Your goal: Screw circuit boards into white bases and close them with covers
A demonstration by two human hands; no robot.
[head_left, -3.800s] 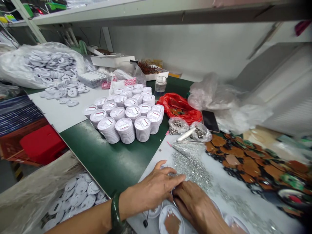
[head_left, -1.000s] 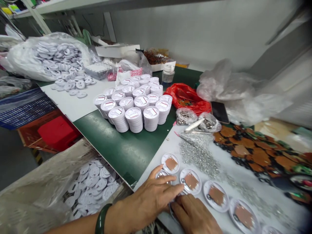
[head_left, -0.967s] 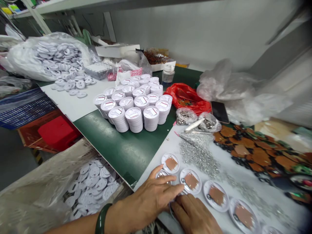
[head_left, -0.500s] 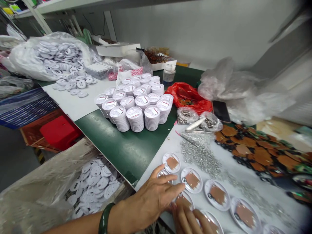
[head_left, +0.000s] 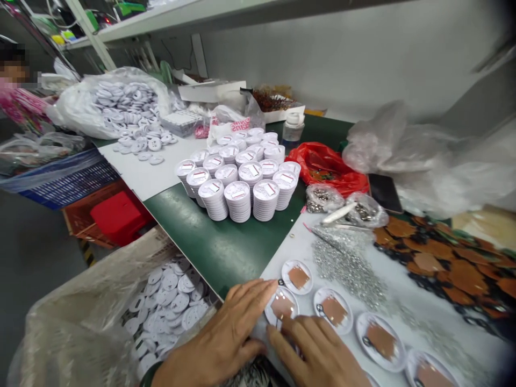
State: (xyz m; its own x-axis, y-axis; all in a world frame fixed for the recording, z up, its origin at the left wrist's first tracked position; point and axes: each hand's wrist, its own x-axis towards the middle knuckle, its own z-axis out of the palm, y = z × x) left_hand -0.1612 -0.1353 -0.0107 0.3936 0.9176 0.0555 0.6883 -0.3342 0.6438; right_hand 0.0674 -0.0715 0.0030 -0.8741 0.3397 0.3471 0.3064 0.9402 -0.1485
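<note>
My left hand (head_left: 217,344) lies flat at the lower edge of the white sheet, its fingertips beside a round white disc with a brown square (head_left: 282,306). My right hand (head_left: 316,352) rests with its fingers spread against that disc's lower rim, and its palm is cut off by the frame. Neither hand visibly grips anything. More brown-patched white discs (head_left: 332,310) run in a row to the right, and another (head_left: 297,277) sits just above. Silver rhinestones (head_left: 346,274) lie scattered on the white sheet (head_left: 403,317) beyond them.
Stacks of white discs (head_left: 237,185) stand on the green table (head_left: 226,252). Nearby are a red plastic bag (head_left: 326,169), a phone (head_left: 385,192), small bags of metal parts (head_left: 324,198) and brown leather pieces (head_left: 443,269). Loose discs fill bags at back left and lower left. A co-worker's patterned sleeve (head_left: 22,102) shows far left.
My left hand has drawn back down and left, and my right hand has moved up onto the disc. The view has swung left, bringing a co-worker into sight at the far left.
</note>
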